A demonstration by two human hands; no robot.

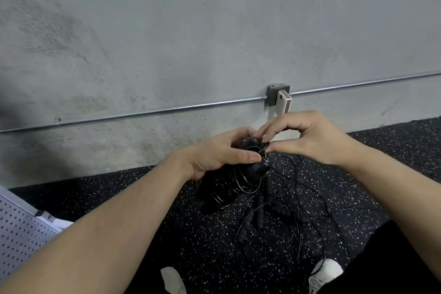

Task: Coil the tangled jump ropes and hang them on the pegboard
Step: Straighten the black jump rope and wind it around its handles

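Observation:
My left hand (214, 153) grips a bundle of black jump rope handles with thin cable wound round them (231, 186), held above the floor. My right hand (307, 136) pinches the cable end at the top of the bundle, fingertips meeting just beside my left thumb. Below the bundle, more black ropes lie tangled on the floor (269, 212), with ribbed handles and thin loose cable looping out to the right. A white pegboard (16, 234) shows at the lower left edge.
The floor is black speckled rubber (143, 188). A grey concrete wall (191, 31) rises behind, with a metal conduit (143, 113) and a junction box (278, 94) holding a white plug. Two white-socked feet (325, 274) show at the bottom.

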